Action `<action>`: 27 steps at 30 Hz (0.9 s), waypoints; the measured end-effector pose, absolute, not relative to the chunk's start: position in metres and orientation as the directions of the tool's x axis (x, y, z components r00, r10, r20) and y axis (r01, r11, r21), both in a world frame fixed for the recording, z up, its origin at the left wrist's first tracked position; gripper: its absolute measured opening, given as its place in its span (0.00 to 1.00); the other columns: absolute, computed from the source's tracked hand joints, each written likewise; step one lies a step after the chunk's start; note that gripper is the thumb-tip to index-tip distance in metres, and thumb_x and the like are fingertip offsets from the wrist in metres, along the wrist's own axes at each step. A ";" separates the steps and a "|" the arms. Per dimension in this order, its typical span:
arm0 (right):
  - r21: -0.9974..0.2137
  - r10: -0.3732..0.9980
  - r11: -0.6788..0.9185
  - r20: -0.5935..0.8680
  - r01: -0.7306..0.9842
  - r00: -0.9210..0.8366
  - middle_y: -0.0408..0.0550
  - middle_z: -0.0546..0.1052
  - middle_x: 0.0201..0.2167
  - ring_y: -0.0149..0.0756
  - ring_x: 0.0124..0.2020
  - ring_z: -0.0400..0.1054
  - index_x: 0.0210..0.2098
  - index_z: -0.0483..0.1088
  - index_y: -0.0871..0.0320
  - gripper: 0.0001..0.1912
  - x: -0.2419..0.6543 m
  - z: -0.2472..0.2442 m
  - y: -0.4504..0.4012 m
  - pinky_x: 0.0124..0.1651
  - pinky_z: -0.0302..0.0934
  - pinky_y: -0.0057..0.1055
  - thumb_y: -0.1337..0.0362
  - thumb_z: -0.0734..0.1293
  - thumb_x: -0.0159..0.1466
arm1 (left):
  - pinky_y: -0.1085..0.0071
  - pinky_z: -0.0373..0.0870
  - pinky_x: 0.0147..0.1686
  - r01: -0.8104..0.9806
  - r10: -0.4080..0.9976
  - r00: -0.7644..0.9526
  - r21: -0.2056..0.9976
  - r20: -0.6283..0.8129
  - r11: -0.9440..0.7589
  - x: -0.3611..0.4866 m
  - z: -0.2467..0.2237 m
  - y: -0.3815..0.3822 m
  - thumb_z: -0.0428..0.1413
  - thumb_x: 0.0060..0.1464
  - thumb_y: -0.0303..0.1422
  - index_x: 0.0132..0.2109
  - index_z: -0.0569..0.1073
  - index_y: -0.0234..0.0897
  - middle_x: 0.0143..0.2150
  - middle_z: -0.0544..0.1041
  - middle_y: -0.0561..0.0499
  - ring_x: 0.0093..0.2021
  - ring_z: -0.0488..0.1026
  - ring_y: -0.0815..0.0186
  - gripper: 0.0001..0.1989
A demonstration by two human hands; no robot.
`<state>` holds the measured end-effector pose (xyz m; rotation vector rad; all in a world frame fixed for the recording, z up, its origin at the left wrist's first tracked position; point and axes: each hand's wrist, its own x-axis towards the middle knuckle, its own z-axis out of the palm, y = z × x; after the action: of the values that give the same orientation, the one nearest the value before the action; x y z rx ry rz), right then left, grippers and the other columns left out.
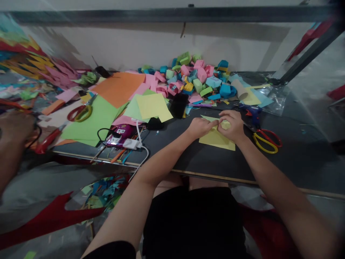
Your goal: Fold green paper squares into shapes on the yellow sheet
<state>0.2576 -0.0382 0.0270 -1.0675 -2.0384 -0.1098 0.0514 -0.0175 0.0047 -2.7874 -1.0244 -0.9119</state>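
Observation:
A sheet of yellow paper lies on the dark table in front of me, with a pale green corner showing at its far edge. My left hand rests on its left side, thumb and fingers closed on the paper. From the right, my right hand pinches the sheet near its middle, and the two thumbs almost meet there. The exact fold under the fingers is hidden. Just right of my right hand lie scissors with red and yellow handles.
Behind the hands is a heap of folded paper pieces. A cardboard tube and a blue glue gun lie to the right. Leftward are coloured sheets, a purple power strip, more scissors and another person's hand.

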 end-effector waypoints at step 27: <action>-0.245 0.668 0.552 0.702 0.797 -0.247 0.49 0.81 0.38 0.48 0.43 0.76 0.26 0.69 0.53 0.04 0.298 0.026 -0.018 0.52 0.65 0.47 0.68 0.68 0.54 | 0.74 0.64 0.32 0.568 0.583 0.478 0.275 0.657 -0.776 0.029 -0.001 0.008 0.49 0.70 0.40 0.50 0.84 0.42 0.27 0.80 0.49 0.28 0.74 0.69 0.18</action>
<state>0.2985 -0.0178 0.0263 -1.1801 -1.9880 -0.2043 0.0292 0.0085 -0.0008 -2.7171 -1.0576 -1.2197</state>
